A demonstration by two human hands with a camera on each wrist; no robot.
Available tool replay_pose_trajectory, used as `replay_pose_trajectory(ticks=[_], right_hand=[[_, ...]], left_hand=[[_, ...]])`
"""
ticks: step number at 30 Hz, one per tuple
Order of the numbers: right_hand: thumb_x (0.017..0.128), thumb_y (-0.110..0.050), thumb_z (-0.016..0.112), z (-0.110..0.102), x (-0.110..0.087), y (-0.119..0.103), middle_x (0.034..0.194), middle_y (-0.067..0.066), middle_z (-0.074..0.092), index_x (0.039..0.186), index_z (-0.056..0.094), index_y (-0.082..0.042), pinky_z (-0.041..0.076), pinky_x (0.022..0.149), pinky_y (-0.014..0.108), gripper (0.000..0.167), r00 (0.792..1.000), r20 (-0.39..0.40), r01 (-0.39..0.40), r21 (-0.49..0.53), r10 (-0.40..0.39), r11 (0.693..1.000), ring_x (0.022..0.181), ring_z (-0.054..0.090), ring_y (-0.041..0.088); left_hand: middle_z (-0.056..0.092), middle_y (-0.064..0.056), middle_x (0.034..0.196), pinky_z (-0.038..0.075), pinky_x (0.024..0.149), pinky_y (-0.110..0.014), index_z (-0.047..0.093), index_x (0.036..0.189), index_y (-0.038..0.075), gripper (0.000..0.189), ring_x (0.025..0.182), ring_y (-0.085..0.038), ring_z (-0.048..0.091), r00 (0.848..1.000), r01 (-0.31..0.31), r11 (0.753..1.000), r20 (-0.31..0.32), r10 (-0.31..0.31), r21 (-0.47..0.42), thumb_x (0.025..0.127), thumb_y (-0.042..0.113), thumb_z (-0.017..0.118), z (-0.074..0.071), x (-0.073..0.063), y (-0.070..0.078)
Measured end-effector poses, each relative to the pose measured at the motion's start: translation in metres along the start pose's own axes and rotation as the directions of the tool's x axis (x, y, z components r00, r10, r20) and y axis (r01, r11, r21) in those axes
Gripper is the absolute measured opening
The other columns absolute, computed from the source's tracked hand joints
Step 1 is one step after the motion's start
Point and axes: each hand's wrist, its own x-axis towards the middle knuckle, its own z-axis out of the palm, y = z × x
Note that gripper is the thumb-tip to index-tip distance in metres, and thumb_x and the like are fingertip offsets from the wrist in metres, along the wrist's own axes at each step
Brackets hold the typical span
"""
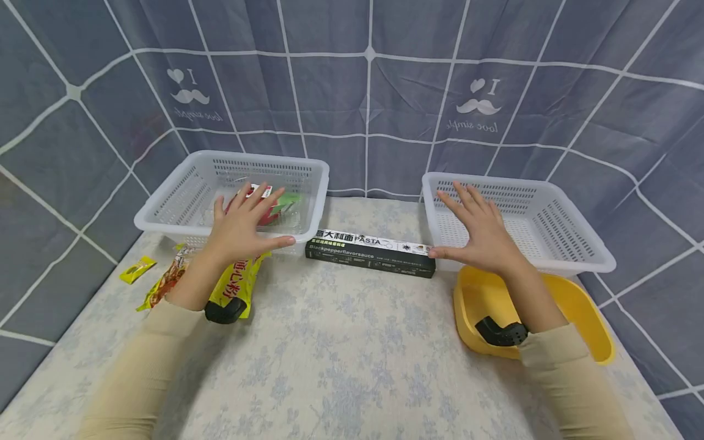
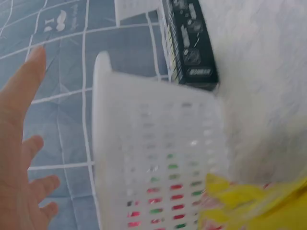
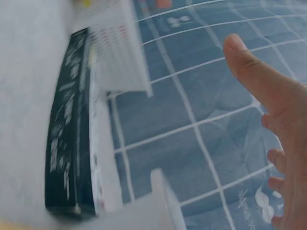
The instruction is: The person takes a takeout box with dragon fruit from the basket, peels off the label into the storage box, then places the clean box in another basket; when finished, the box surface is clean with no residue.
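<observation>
My left hand (image 1: 244,226) is spread above the left white basket (image 1: 189,211), its fingers reaching over the near rim. Inside that basket lies a clear pack with red and green contents (image 1: 288,203), partly covered by the hand. My right hand (image 1: 481,232), fingers also spread, hovers over the near left part of the right white basket (image 1: 561,217). Neither hand holds anything. Between the baskets lies a long black and white pasta box (image 1: 371,253); in the head view the right thumb overlaps its right end. In the right wrist view the box (image 3: 69,129) stands apart from the thumb.
A yellow bin (image 1: 583,311) stands before the right basket, under the right forearm. Near the left forearm lie a yellow bag (image 1: 242,281), a red-brown food packet (image 1: 173,275) and a small yellow packet (image 1: 137,269). A grey checked curtain (image 1: 330,91) hangs behind.
</observation>
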Motion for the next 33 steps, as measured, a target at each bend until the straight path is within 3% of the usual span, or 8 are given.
replay_pose_trajectory(ticks=[7,11,18,24,26,28,30,33], right_hand=[[0.077,-0.045,0.080,0.008,-0.007,-0.009,0.163,0.003,0.008,0.155,0.025,-0.024,0.001,0.113,0.064,0.097,0.991,-0.122,-0.028,0.193,0.052,0.981,0.148,0.002,0.030],[0.080,-0.037,0.079,0.019,-0.008,-0.019,0.161,0.005,0.015,0.153,0.032,-0.020,0.007,0.110,0.068,0.089,0.984,-0.161,-0.031,0.293,0.081,0.956,0.147,0.007,0.033],[0.085,-0.026,0.076,0.035,-0.006,-0.041,0.156,0.010,0.028,0.147,0.041,-0.010,0.022,0.107,0.067,0.073,0.969,-0.225,-0.003,0.404,0.102,0.915,0.143,0.023,0.033],[0.085,-0.023,0.075,0.048,0.001,-0.058,0.152,0.009,0.036,0.144,0.045,-0.010,0.026,0.108,0.063,0.067,0.967,-0.238,0.026,0.454,0.094,0.890,0.141,0.028,0.029],[0.085,-0.020,0.075,0.052,0.004,-0.063,0.150,0.009,0.039,0.143,0.046,-0.008,0.029,0.108,0.060,0.066,0.965,-0.247,0.045,0.474,0.084,0.879,0.140,0.032,0.029],[0.085,-0.018,0.075,0.057,0.006,-0.066,0.148,0.009,0.042,0.142,0.047,-0.007,0.033,0.108,0.055,0.064,0.964,-0.253,0.061,0.497,0.078,0.866,0.138,0.035,0.027],[0.086,-0.018,0.074,0.061,0.009,-0.068,0.147,0.009,0.043,0.141,0.047,-0.007,0.035,0.107,0.051,0.063,0.966,-0.248,0.069,0.525,0.075,0.848,0.136,0.037,0.026],[0.087,-0.017,0.073,0.069,0.014,-0.069,0.146,0.010,0.044,0.141,0.047,-0.007,0.036,0.106,0.049,0.061,0.971,-0.228,0.072,0.577,0.075,0.813,0.133,0.039,0.026]], left_hand=[[0.026,-0.011,0.158,0.001,0.107,-0.071,0.029,0.153,0.024,0.092,0.145,-0.035,0.014,0.989,0.039,0.992,-0.138,-0.056,-0.121,0.079,0.059,0.070,0.014,-0.011,0.009],[0.035,-0.014,0.152,0.013,0.109,-0.066,0.033,0.149,0.015,0.088,0.139,-0.038,0.026,0.958,0.005,0.970,-0.278,-0.074,-0.242,0.079,0.043,0.077,0.024,-0.017,0.016],[0.051,-0.018,0.135,0.028,0.105,-0.053,0.046,0.137,0.001,0.066,0.125,-0.038,0.041,0.838,-0.107,0.898,-0.525,-0.150,-0.426,0.080,0.021,0.075,0.051,-0.025,0.040],[0.050,-0.021,0.126,0.035,0.097,-0.049,0.048,0.129,-0.003,0.052,0.118,-0.035,0.043,0.718,-0.126,0.829,-0.627,-0.302,-0.544,0.083,0.012,0.069,0.073,-0.030,0.061],[0.049,-0.022,0.125,0.038,0.094,-0.045,0.047,0.129,-0.004,0.051,0.116,-0.033,0.045,0.685,-0.124,0.788,-0.627,-0.372,-0.603,0.084,0.009,0.067,0.077,-0.031,0.065],[0.047,-0.021,0.124,0.040,0.092,-0.040,0.043,0.130,-0.005,0.050,0.113,-0.030,0.048,0.657,-0.137,0.713,-0.602,-0.454,-0.688,0.086,0.006,0.066,0.081,-0.033,0.067],[0.045,-0.020,0.122,0.041,0.093,-0.033,0.039,0.131,-0.005,0.050,0.110,-0.027,0.051,0.632,-0.163,0.617,-0.562,-0.534,-0.770,0.088,0.004,0.064,0.085,-0.035,0.069],[0.042,-0.014,0.118,0.043,0.092,-0.026,0.035,0.131,-0.002,0.050,0.105,-0.023,0.053,0.603,-0.217,0.443,-0.476,-0.640,-0.870,0.089,0.001,0.062,0.087,-0.037,0.074]])
